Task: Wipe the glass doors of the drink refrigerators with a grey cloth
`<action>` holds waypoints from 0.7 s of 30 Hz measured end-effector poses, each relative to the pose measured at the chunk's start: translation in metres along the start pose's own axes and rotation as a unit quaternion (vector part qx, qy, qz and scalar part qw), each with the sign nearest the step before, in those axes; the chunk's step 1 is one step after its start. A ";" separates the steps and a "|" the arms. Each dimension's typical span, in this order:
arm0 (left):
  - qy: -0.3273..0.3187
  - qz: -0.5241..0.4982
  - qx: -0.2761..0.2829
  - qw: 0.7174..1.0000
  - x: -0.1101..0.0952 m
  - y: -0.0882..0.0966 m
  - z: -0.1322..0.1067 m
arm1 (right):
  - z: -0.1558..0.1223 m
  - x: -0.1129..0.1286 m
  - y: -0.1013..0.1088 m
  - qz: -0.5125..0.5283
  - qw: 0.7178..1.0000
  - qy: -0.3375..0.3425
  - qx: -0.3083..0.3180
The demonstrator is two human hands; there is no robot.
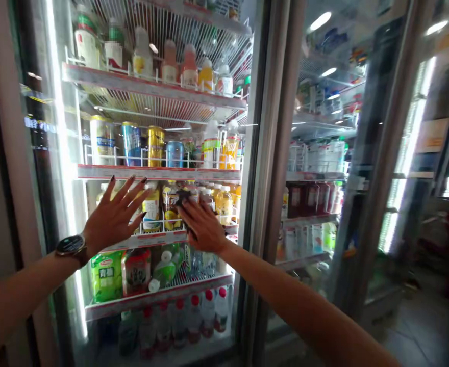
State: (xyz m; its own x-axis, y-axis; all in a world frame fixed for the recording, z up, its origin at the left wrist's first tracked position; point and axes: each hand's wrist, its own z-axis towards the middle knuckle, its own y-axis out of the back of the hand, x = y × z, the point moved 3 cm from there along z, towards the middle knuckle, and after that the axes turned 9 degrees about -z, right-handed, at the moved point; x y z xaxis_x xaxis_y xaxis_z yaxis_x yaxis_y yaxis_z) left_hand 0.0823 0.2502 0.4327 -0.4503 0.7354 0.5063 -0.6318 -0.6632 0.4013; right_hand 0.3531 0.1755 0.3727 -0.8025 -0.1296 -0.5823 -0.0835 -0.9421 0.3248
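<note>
My left hand (111,220), with a dark watch (71,246) on the wrist, has its fingers spread against or just before the glass door of a drinks fridge. Right of it, my right hand (205,224) presses a dark, crumpled cloth (183,198) to the glass. The cloth pokes out past the fingertips and under the palm; the rest is hidden. Behind the hands, through the glass, a shelf holds bottles of yellow drink (223,205). Cans, among them a gold can (156,146), stand on the shelf above.
A metal door frame (272,153) runs upright on the right, with another glass-fronted fridge section beyond it. Lower shelves hold a green drink pack (106,278), a tipped green bottle (166,270) and red-capped bottles (208,311). A bright light strip (58,102) lines the left side.
</note>
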 end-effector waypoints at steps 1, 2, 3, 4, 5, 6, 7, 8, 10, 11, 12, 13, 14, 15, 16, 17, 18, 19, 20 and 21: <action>0.005 -0.007 -0.005 1.000 -0.001 -0.001 -0.002 | -0.018 0.019 -0.006 0.024 0.996 0.073 0.036; 0.009 -0.012 -0.010 1.000 -0.002 -0.001 -0.004 | -0.032 0.031 -0.009 0.049 0.986 0.148 0.066; 0.011 -0.013 -0.012 1.000 -0.004 -0.002 -0.006 | -0.041 0.033 -0.009 0.070 0.970 0.217 0.087; 0.010 -0.012 -0.011 1.000 -0.006 -0.003 -0.008 | -0.043 0.026 -0.006 0.084 0.954 0.271 0.098; 0.007 -0.008 -0.010 1.000 -0.007 -0.004 -0.009 | -0.039 0.010 0.000 0.086 0.945 0.299 0.101; 0.003 -0.003 -0.008 1.000 -0.008 -0.005 -0.010 | -0.028 -0.014 0.007 0.076 0.946 0.300 0.097; 0.001 0.001 -0.009 1.000 -0.008 -0.005 -0.011 | -0.013 -0.043 0.017 0.055 0.957 0.270 0.087; 0.000 0.004 -0.010 1.000 -0.008 -0.005 -0.011 | 0.006 -0.075 0.027 0.026 0.976 0.205 0.071; -0.001 0.010 -0.012 1.000 -0.007 -0.004 -0.011 | 0.044 -0.135 0.049 -0.037 0.999 -0.009 0.014; 0.000 0.015 -0.012 1.000 -0.006 -0.004 -0.010 | 0.057 -0.156 0.058 -0.063 0.989 -0.133 -0.024; -0.001 0.019 -0.012 1.000 -0.006 -0.004 -0.010 | 0.064 -0.169 0.063 -0.085 0.964 -0.245 -0.061; -0.002 0.023 -0.011 1.000 -0.006 -0.004 -0.010 | 0.065 -0.170 0.064 -0.099 0.935 -0.329 -0.091; -0.003 0.024 -0.011 1.000 -0.006 -0.004 -0.010 | 0.061 -0.159 0.059 -0.106 0.915 -0.373 -0.109; -0.003 0.023 -0.011 1.000 -0.006 -0.004 -0.010 | 0.052 -0.138 0.051 -0.104 0.915 -0.373 -0.113; -0.001 0.021 -0.008 1.000 -0.007 -0.004 -0.010 | 0.039 -0.110 0.038 -0.096 0.931 -0.336 -0.104; 0.003 0.018 -0.006 1.000 -0.007 -0.004 -0.010 | 0.021 -0.074 0.024 -0.076 0.959 -0.261 -0.081; 0.008 0.014 -0.005 1.000 -0.008 -0.003 -0.010 | -0.001 -0.037 0.009 -0.052 0.981 -0.179 -0.057; 0.015 0.007 -0.004 1.000 -0.008 -0.003 -0.010 | -0.026 -0.001 -0.004 -0.032 0.994 -0.094 -0.035; 0.023 -0.004 -0.003 1.000 -0.008 -0.003 -0.009 | -0.052 0.029 -0.016 -0.020 1.000 -0.022 -0.006; 0.030 -0.021 -0.004 0.999 -0.009 -0.004 -0.009 | -0.076 0.051 -0.025 -0.019 0.999 0.028 0.016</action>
State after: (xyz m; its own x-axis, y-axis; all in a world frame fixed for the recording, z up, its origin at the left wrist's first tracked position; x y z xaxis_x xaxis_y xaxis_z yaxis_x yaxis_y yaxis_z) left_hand 0.0825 0.2476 0.4197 -0.4602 0.7696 0.4427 -0.6563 -0.6307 0.4141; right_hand 0.3589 0.1688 0.2782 -0.7641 -0.1126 -0.6352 -0.1320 -0.9365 0.3248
